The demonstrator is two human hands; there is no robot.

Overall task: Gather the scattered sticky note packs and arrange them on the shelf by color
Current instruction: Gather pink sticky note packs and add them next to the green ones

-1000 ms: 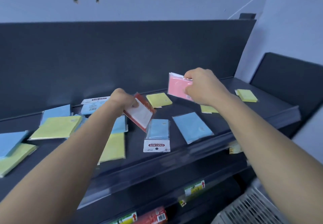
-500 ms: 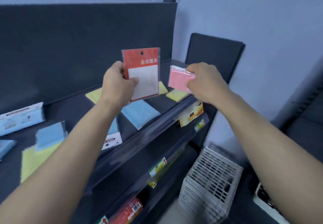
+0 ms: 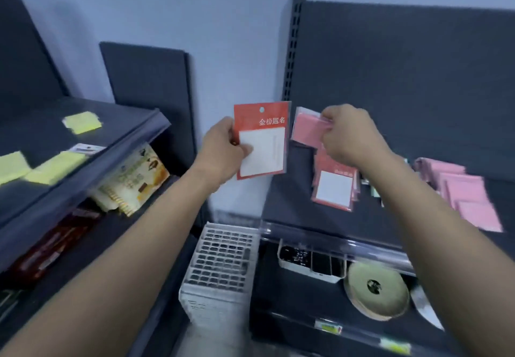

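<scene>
My left hand (image 3: 223, 153) grips a red pack with a white note pad (image 3: 263, 140), held upright in mid air. My right hand (image 3: 348, 136) pinches a pink sticky note pack (image 3: 305, 129) above the right shelf (image 3: 306, 211). Just below it a second red pack (image 3: 333, 188) lies on that shelf. A row of pink packs (image 3: 462, 189) lies further right on the same shelf. Yellow packs (image 3: 82, 122) remain scattered on the left shelf (image 3: 125, 122).
A white perforated basket (image 3: 220, 262) stands on the floor between the two shelf units. Spiral notebooks (image 3: 133, 181) sit under the left shelf. A white tray of dark items (image 3: 309, 259) and a tape roll (image 3: 376, 289) lie on the lower right shelf.
The view has swung right from the left shelf to the right shelf. Both hands carried their packs along; the pink pack now hovers over the red pack on the right shelf.
</scene>
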